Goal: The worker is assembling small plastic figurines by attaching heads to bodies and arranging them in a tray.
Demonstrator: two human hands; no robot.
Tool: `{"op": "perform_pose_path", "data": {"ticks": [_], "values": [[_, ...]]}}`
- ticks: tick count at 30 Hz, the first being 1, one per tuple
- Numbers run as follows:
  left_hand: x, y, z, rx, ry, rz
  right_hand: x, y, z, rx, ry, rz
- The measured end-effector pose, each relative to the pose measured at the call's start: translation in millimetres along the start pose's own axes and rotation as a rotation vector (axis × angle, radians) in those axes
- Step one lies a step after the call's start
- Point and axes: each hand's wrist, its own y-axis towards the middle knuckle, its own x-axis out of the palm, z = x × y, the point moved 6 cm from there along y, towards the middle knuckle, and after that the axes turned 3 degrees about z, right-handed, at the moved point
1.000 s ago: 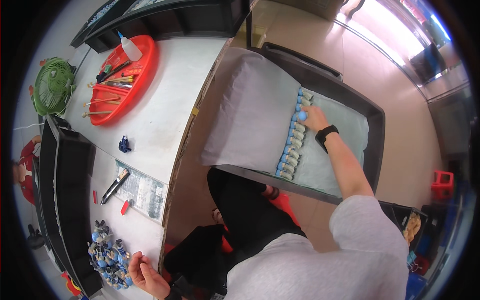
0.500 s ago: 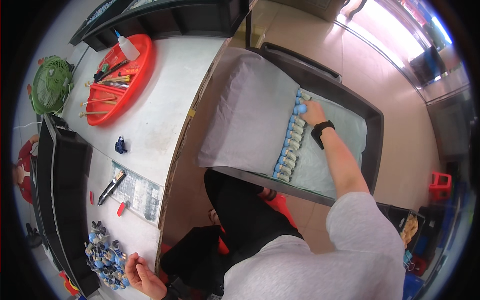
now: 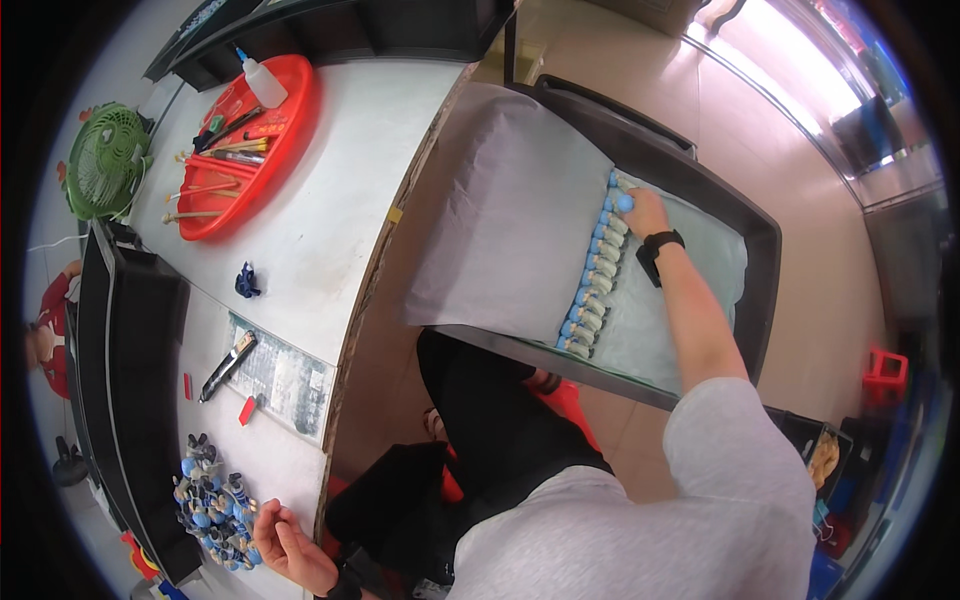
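Observation:
My right hand (image 3: pixel 648 212) is over a large dark tray (image 3: pixel 768 290) to the right, its fingers pinched on a small figurine with a round light-blue head (image 3: pixel 625 203). It is at the far end of a row of similar blue-and-cream figurines (image 3: pixel 598 272), laid side by side on translucent sheeting (image 3: pixel 665 330). My left hand (image 3: pixel 292 548) rests at the near edge of the white table, palm up, fingers loosely curled and nothing visible in them. Beside it lies a pile of blue and dark figurines (image 3: pixel 215 515).
On the table (image 3: pixel 330 200) are a red tray (image 3: pixel 300 130) with brushes and a squeeze bottle (image 3: pixel 264 84), a small dark-blue piece (image 3: pixel 247 281) and a black cutter (image 3: pixel 228 367). Black bins (image 3: pixel 140 400) border it; a green fan (image 3: pixel 105 160) stands beyond. A red stool (image 3: pixel 885 375) is far right.
The whole view has shifted slightly. My right hand stays at the far end of the row, the blue-headed figurine a touch further right. My left hand has hardly moved.

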Motion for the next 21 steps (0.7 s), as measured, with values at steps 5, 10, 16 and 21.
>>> {"op": "perform_pose_path", "data": {"ticks": [5, 10, 16, 21], "values": [[-4.2, -0.1, -1.4, -0.006, -0.01, -0.01, -17.4, 8.5, -9.7, -0.002, 0.065, 0.111], [-5.5, -0.3, -2.5, -0.008, -0.007, 0.007, -4.6, 27.6, 1.7, 0.142, -0.033, 0.076], [-4.9, -1.5, -2.4, -0.012, -0.01, 0.001, -6.5, 22.6, 9.0, 0.106, -0.004, 0.078], [-4.4, 2.3, -8.1, -0.025, -0.014, -0.018, -7.2, 23.8, 25.0, 0.06, 0.06, -0.05]]}}
